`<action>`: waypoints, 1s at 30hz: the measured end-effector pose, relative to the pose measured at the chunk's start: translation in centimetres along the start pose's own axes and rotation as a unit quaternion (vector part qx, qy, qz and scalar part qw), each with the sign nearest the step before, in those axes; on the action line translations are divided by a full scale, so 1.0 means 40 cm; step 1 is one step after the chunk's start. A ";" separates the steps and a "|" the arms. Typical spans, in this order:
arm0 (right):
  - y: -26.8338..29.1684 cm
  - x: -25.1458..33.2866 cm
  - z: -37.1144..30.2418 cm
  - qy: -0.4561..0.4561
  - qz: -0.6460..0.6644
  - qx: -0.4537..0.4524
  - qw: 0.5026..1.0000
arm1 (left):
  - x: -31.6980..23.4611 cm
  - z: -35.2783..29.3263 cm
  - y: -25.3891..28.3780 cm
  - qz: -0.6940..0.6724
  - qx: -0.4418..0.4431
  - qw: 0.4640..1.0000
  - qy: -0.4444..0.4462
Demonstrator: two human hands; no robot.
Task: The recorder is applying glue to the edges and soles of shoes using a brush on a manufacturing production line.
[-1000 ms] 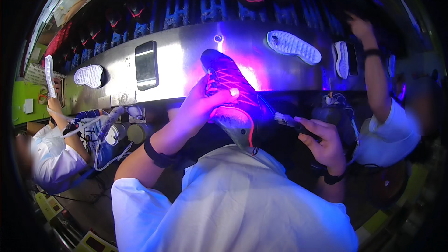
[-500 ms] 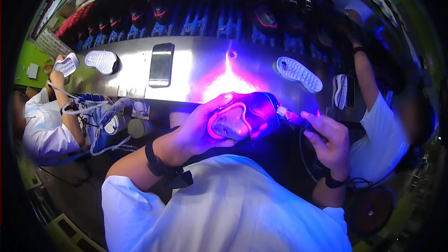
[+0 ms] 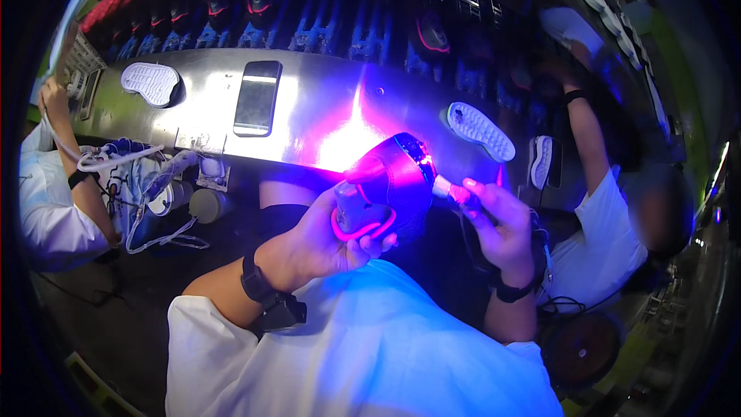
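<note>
My left hand grips a dark shoe upper with a glowing pink-red line around its lower edge. The upper is tilted in front of my chest, under strong violet-blue light. A brush with a pale tip is pinched between the fingers and thumb of my right hand. Its tip is at the right edge of the upper; glare hides whether they touch. Beyond, on the metal bench, lie a white shoe sole to the right and another white sole to the left.
A phone lies on the metal bench. Behind it runs a dark rack with blue supports and several uppers. Co-workers sit at left and right. White hoses and pots stand at left.
My left hand has turned and tilted the upper, so another side shows. The brush has stayed by its edge. The left co-worker's hand no longer shows a sole. The whole view has shifted slightly.
</note>
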State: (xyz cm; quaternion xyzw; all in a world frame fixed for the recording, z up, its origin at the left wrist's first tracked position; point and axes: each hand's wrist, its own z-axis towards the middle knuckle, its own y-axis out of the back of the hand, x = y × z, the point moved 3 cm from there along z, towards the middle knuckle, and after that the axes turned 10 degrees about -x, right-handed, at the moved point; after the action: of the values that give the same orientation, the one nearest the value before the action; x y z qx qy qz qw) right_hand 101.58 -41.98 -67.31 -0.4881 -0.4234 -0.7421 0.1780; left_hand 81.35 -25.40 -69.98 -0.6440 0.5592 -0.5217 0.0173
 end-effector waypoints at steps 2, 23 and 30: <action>-0.025 -0.017 -0.023 0.020 0.004 -0.001 1.000 | 0.008 -0.002 -0.006 -0.012 -0.004 1.000 -0.011; 0.036 -0.108 -0.050 -0.125 0.096 -0.115 0.981 | -0.082 0.097 -0.268 0.692 -0.110 0.624 -0.347; 0.140 -0.071 0.003 -0.079 0.112 -0.173 0.975 | -0.044 0.133 -0.242 0.785 -0.093 0.499 -0.355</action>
State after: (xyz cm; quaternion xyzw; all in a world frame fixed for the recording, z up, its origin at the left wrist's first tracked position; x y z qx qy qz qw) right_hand 106.75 -45.55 -67.23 -0.6130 -0.2435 -0.7387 0.1386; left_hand 92.15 -23.47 -67.68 -0.0694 0.8269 0.0340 0.5571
